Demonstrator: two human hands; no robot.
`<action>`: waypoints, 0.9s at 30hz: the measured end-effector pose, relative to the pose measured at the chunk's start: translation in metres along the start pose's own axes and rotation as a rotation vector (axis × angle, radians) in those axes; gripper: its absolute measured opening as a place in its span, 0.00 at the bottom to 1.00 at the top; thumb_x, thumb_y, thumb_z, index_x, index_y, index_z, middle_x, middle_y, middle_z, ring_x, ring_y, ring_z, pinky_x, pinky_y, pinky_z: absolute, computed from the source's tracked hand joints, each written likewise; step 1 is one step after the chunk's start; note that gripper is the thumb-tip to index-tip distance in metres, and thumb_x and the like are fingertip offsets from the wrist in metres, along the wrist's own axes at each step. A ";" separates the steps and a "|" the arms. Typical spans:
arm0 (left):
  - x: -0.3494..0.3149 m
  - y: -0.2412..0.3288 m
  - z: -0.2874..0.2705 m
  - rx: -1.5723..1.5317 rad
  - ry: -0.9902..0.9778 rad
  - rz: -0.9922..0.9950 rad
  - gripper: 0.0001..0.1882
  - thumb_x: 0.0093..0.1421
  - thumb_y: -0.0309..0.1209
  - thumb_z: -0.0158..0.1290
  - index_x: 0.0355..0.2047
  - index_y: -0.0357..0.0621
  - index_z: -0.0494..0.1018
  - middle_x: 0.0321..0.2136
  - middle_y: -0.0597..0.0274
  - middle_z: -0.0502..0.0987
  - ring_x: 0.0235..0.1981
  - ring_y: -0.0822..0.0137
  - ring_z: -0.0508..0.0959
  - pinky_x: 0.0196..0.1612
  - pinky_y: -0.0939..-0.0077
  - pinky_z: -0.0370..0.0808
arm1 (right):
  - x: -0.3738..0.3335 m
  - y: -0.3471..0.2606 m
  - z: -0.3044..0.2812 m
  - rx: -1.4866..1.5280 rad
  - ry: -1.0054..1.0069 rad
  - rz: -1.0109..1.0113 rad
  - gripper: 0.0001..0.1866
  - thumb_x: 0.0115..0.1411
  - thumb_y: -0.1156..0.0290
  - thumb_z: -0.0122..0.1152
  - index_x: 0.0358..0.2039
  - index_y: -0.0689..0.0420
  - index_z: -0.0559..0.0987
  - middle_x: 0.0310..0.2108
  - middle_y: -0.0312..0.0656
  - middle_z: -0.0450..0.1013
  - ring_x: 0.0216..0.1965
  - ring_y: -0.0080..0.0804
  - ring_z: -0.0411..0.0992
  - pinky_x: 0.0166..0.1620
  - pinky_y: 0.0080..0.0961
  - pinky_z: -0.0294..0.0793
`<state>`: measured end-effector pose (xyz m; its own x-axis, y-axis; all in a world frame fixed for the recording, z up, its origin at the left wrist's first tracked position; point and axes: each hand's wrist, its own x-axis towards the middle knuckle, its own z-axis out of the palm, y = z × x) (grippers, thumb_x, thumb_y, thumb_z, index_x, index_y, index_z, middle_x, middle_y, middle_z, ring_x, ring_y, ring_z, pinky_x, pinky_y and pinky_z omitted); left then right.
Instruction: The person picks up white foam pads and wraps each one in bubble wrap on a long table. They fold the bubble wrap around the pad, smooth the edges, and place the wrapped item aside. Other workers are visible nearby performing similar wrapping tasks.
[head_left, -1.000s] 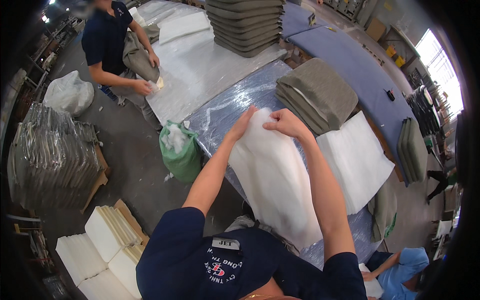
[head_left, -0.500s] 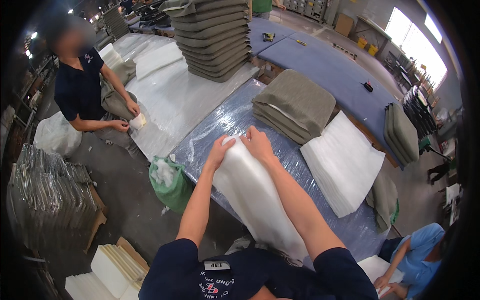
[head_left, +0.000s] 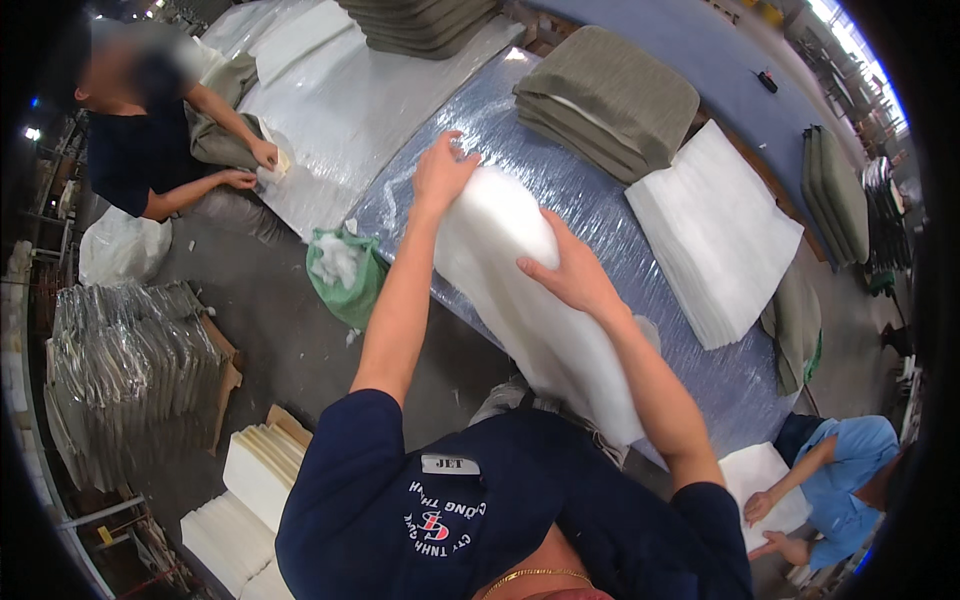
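A long piece of soft white padding [head_left: 495, 225], rounded at its far end, hangs from over the plastic-covered blue table [head_left: 480, 110] down towards my body. My left hand [head_left: 443, 175] is at its far left corner, fingers apart and raised, with the wrist beside the padding's edge. On the right side, my right hand [head_left: 578, 268] grips the padding, thumb lying on top and fingers at the edge. Beyond it lies a stack of grey-green fabric-covered cushions [head_left: 610, 95]. To the right is a pile of white padding sheets [head_left: 715, 235].
A green sack [head_left: 345, 290] of white fibre stands on the floor at the left. A co-worker [head_left: 140, 160] handles a small pale piece at the left table; another in light blue [head_left: 850, 480] holds white padding at lower right. Plastic-wrapped panels [head_left: 135, 370] stand at far left.
My left hand has let go of the padding's end and lifted away, fingers spreading. My right hand has slid nearer along the right edge. The view has tilted down towards my body.
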<state>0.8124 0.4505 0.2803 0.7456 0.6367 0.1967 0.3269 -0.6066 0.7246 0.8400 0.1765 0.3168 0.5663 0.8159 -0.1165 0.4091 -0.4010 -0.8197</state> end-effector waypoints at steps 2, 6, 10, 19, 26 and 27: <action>-0.017 0.023 -0.017 -0.022 0.320 0.226 0.18 0.58 0.32 0.57 0.48 0.38 0.74 0.49 0.52 0.76 0.52 0.52 0.74 0.56 0.63 0.70 | -0.003 -0.014 -0.010 0.068 -0.063 0.084 0.45 0.55 0.49 0.66 0.66 0.59 0.59 0.59 0.61 0.66 0.59 0.57 0.67 0.61 0.40 0.66; -0.103 0.051 -0.006 -0.056 0.429 0.472 0.26 0.60 0.31 0.56 0.57 0.38 0.67 0.62 0.39 0.63 0.64 0.42 0.62 0.66 0.53 0.57 | -0.008 0.036 -0.036 0.278 -0.187 0.007 0.45 0.58 0.51 0.64 0.69 0.59 0.55 0.67 0.52 0.58 0.68 0.44 0.56 0.67 0.36 0.55; -0.202 0.062 0.070 -0.342 0.140 0.251 0.41 0.65 0.40 0.50 0.70 0.36 0.44 0.70 0.33 0.33 0.72 0.38 0.36 0.70 0.48 0.36 | -0.025 0.086 -0.028 0.498 -0.213 0.311 0.36 0.63 0.55 0.59 0.66 0.61 0.62 0.62 0.48 0.65 0.64 0.37 0.61 0.65 0.32 0.57; -0.180 0.138 0.100 -0.481 0.110 0.131 0.42 0.67 0.43 0.48 0.71 0.39 0.39 0.71 0.38 0.30 0.72 0.43 0.31 0.70 0.44 0.30 | -0.042 0.063 -0.036 0.890 0.079 0.300 0.30 0.67 0.49 0.50 0.60 0.59 0.69 0.55 0.44 0.70 0.55 0.32 0.69 0.58 0.29 0.66; -0.102 0.097 0.081 -0.473 -0.301 0.186 0.36 0.65 0.36 0.50 0.70 0.41 0.49 0.70 0.34 0.42 0.72 0.43 0.43 0.71 0.58 0.45 | -0.013 0.056 -0.017 0.814 0.242 0.316 0.38 0.64 0.46 0.56 0.64 0.60 0.63 0.57 0.44 0.67 0.51 0.32 0.70 0.54 0.31 0.68; -0.108 0.090 0.070 -0.217 -0.325 0.207 0.34 0.66 0.35 0.49 0.69 0.43 0.51 0.69 0.30 0.40 0.71 0.38 0.45 0.70 0.57 0.48 | -0.011 0.065 -0.002 0.852 0.239 0.306 0.39 0.63 0.46 0.57 0.65 0.60 0.62 0.58 0.45 0.66 0.50 0.31 0.70 0.54 0.31 0.68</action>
<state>0.8018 0.2940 0.2782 0.9377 0.3087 0.1595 0.0478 -0.5692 0.8208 0.8617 0.1409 0.2661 0.7337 0.5798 -0.3542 -0.3905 -0.0667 -0.9182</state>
